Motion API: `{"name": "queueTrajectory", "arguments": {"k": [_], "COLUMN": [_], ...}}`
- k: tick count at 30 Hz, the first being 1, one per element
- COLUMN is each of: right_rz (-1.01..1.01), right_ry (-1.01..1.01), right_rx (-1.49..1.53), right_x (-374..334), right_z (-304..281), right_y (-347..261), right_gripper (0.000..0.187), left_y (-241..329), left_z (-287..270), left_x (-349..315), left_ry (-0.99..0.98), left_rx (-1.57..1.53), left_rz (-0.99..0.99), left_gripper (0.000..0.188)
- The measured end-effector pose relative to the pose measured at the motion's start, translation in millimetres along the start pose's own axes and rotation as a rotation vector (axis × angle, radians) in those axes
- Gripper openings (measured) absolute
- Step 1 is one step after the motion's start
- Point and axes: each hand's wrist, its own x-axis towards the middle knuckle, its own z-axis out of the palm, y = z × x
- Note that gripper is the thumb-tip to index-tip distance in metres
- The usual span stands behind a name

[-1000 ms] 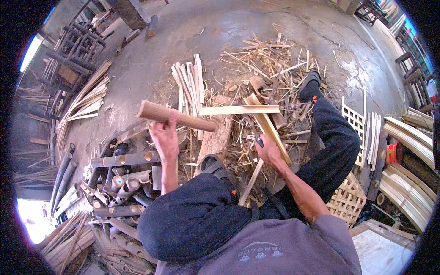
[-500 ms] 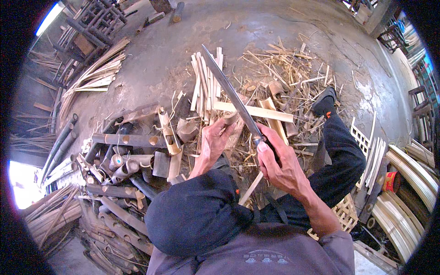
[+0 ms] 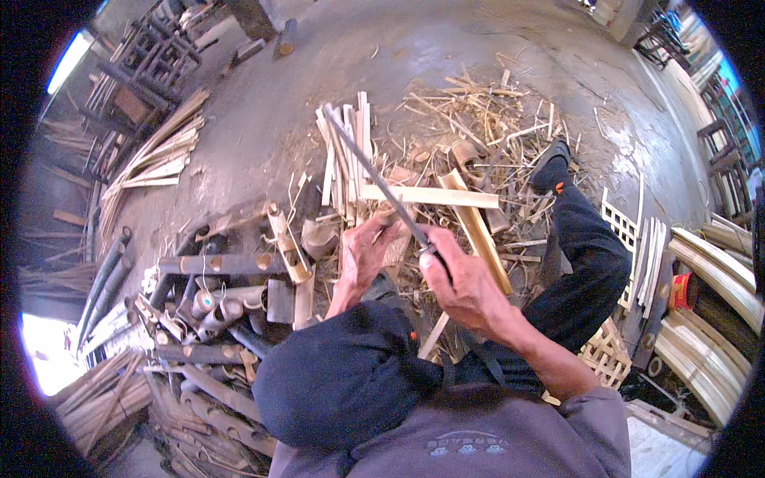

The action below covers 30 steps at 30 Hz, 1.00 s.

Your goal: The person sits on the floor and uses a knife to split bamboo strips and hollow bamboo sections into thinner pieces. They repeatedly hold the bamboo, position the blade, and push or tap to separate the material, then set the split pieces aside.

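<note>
My right hand point(image 3: 466, 279) is closed round the handle of a long knife point(image 3: 360, 154). Its narrow blade slants up and away to the left, crossing just beside my left fingertips. With thumb and fingers bent, my left hand point(image 3: 365, 253) grips a short bamboo piece point(image 3: 387, 216), mostly hidden by the fingers and the blade. A pale flat bamboo strip point(image 3: 446, 197) lies crosswise beyond both hands. Farther off, several pale strips point(image 3: 347, 151) lie side by side. A halved bamboo length point(image 3: 482, 235) rests right of the knife.
Cut bamboo tubes point(image 3: 219, 265) are heaped on my left. Shavings and scraps point(image 3: 486, 119) litter the floor ahead. My outstretched leg point(image 3: 594, 263) lies to the right, beside a woven lattice point(image 3: 607, 354) and curved bamboo bundles point(image 3: 701, 350). Long strips point(image 3: 159, 155) lie at far left.
The knife and my right hand have shifted left and slightly down, and the blade now appears more edge-on. My left hand has moved slightly left, still gripping the bamboo. The view has shifted a little.
</note>
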Motion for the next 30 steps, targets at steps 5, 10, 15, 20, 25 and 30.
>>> {"name": "queueTrajectory", "arguments": {"k": [5, 10, 15, 20, 25, 30], "right_rz": [-0.175, -0.124, -0.038, 0.068, 0.158, 0.002], "right_ry": [0.073, 0.087, -0.011, -0.129, -0.159, 0.034], "right_rx": [-0.045, -0.061, -0.198, -0.109, 0.077, -0.357], "right_x": [7.3, 25.5, 29.5, 31.0, 44.7, 51.7], "right_z": [-7.3, -10.2, 0.0, 37.5, 9.2, 3.4], "right_y": [-4.9, -3.9, 28.1, 66.5, 66.3, 119.3], "right_gripper": [0.038, 0.034, 0.033, 0.043, 0.044, 0.036], "left_y": [3.5, -25.7, 33.2, 25.2, 32.4, 37.7], "left_z": [-11.3, -7.2, -38.1, -68.9, -36.3, -11.4], "left_x": [10.7, 27.2, 28.5, 10.8, 52.5, 64.6], "left_ry": [-0.001, 0.057, -0.199, -0.147, -0.083, -0.020], "left_rx": [0.111, 0.313, 0.232, 0.304, 0.154, 0.082], "left_rz": [-0.031, 0.128, -0.009, -0.008, -0.008, 0.120], "left_gripper": [0.014, 0.016, 0.026, 0.041, 0.023, 0.018]}}
